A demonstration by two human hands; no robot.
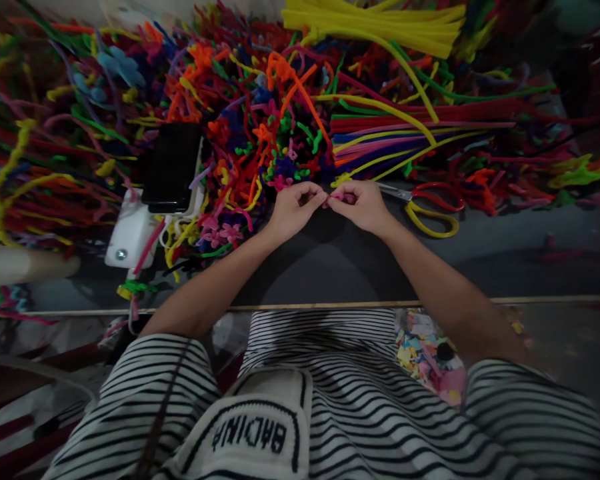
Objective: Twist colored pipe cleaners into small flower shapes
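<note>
Close together near the middle of the table, my two hands meet fingertip to fingertip. My left hand (296, 210) pinches one end of a small pink pipe cleaner (336, 197). The other part of it is pinched in my right hand (364, 207), and the fingers hide most of its shape. Just beyond the hands lie small twisted pipe-cleaner flowers in pink (281, 183), green and blue. To the right of my right hand rest scissors (433, 203) with one red and one yellow handle loop, blades towards the hand.
Loose coloured pipe cleaners cover the back of the dark table (325, 267). A yellow bundle (380, 28) lies at the far side. On the left are a black phone (173, 167), a white device (130, 233) with a cable and a pale cup-like object (27, 265). Paper scraps (430, 357) lie below the front edge.
</note>
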